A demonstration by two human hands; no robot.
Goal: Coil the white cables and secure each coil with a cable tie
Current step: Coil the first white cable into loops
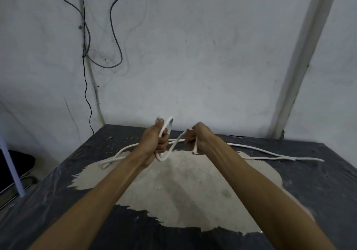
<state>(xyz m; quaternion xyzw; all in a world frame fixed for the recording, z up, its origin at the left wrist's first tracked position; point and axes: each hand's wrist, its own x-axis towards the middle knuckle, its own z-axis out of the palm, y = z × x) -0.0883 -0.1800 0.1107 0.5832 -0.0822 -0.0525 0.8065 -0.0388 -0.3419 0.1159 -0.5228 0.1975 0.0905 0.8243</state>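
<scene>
Two hands were closed on one cable (174,143) above the table (309,172): loops gripped by the left hand (157,142), probably for coiling, its end pinched by the right hand (194,139).

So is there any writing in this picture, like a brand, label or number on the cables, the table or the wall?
None can be read.
White cable gripped in both hands: no print visible.
Loose white cables on the table: too thin to tell.
Wall: only scuffs and hanging wires.
</scene>
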